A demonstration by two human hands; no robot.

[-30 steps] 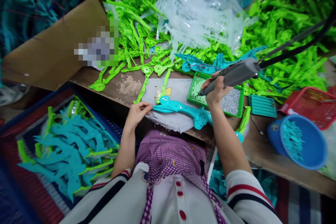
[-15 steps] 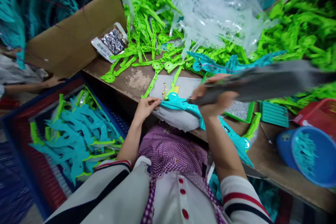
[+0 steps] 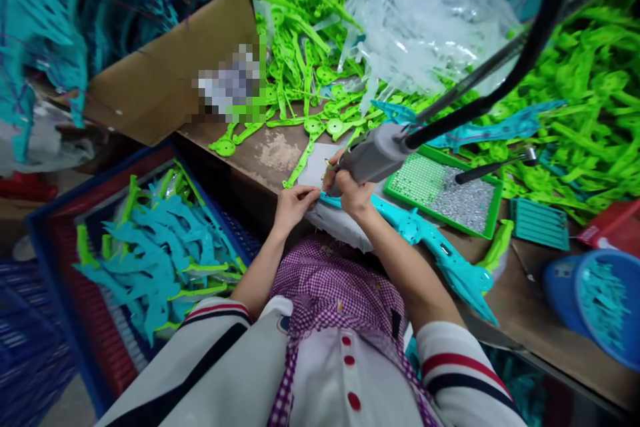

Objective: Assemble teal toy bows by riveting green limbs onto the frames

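Note:
My left hand (image 3: 295,208) pinches the left tip of a long teal plastic part (image 3: 440,250), which lies slanting along the table's front edge. Wrapped in my right hand (image 3: 356,195) is a grey power screwdriver (image 3: 373,152), with a black cord and a spring running up from it to the right. Its lower end is close to my left fingertips, over the part's left end; the bit is hidden by my right hand. A pale cloth-like pad (image 3: 340,223) lies under that end of the part.
Right of my hands are a green tray (image 3: 496,210) of small screws, a black-handled tool (image 3: 480,170) over it and a blue bucket (image 3: 560,287). Lime-green parts (image 3: 305,47) and clear plastic pieces (image 3: 425,20) heap behind. A cardboard box (image 3: 165,67) and a crate (image 3: 47,240) stand left.
My right hand has brought the screwdriver left, from the part's middle to its left end beside my left hand. The screwdriver now tilts upward more steeply. Another person's hand at far left no longer shows.

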